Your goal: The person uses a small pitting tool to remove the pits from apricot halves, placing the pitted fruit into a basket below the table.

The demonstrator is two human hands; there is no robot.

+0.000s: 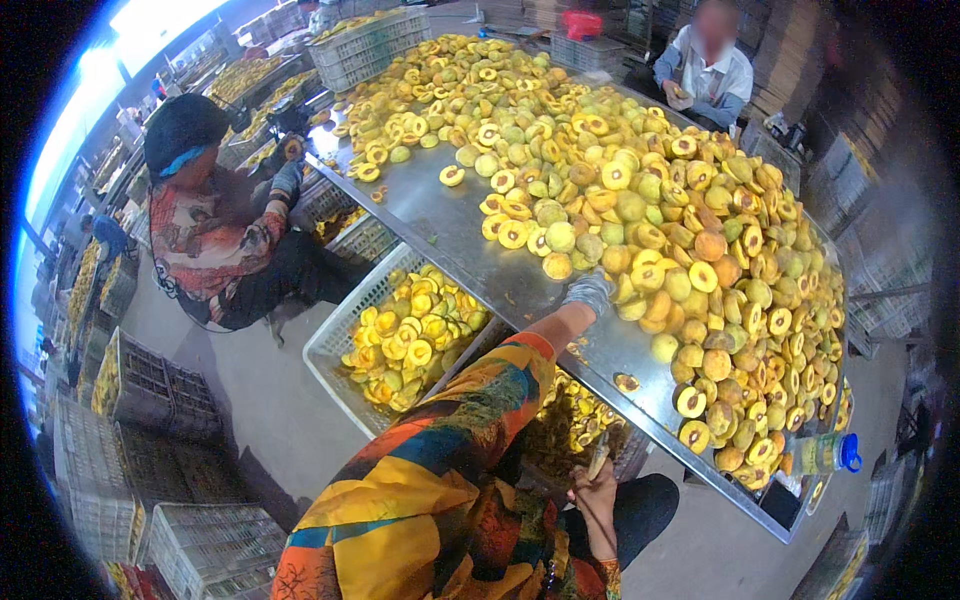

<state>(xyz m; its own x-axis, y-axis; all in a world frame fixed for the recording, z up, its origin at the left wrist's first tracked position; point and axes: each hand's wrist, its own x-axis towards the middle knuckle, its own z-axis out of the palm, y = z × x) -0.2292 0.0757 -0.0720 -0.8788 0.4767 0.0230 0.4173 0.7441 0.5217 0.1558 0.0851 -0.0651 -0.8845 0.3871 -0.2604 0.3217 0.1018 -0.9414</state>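
Note:
A large heap of halved yellow peaches (637, 187), many with pits showing, covers much of a metal table (420, 202). My left hand (591, 292), in a grey glove, reaches over the table and touches the near edge of the heap; its fingertips are hidden among the fruit. Lower down, beside the table's near edge, my bare right hand (596, 491) is closed around the handle of a pitting tool (600, 457). Below the table edge lie yellow peach pieces (577, 412) and dark scraps, partly covered by my sleeve.
A plastic crate (330, 341) of peach halves stands left of my arm. Co-workers sit at the table's left (217, 225) and far side (705, 71). A bottle with a blue lid (821, 454) lies near the right corner. Stacked crates (214, 547) stand at lower left.

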